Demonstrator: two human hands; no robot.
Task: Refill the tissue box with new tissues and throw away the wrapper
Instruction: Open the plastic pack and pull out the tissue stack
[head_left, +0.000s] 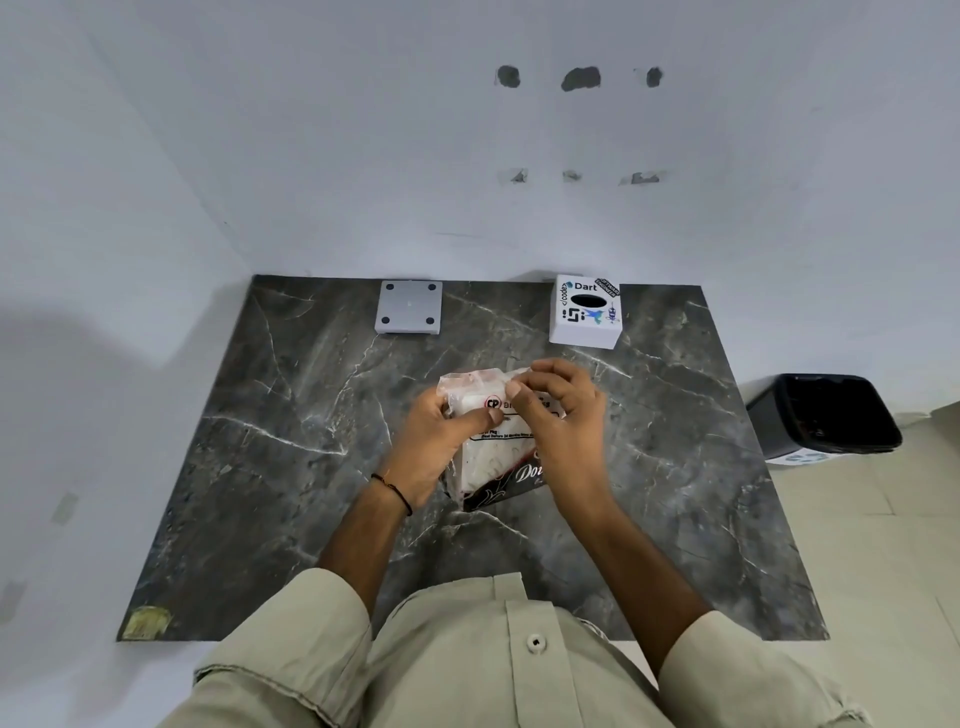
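A pack of new tissues (493, 457) in a clear wrapper with dark print is held above the middle of the dark marble table (260, 467). My left hand (436, 447) grips its left side, thumb across the front. My right hand (561, 410) pinches the wrapper's top right edge. The white tissue box cover (586, 314), with stickers and a black oval slot, stands at the table's far right. A grey square base plate (409, 306) with dark corner feet lies at the far left of the back edge.
A black waste bin (823, 415) stands on the floor to the right of the table. The white wall runs close behind the table's back edge. A yellowish patch (148, 621) marks the table's near left corner.
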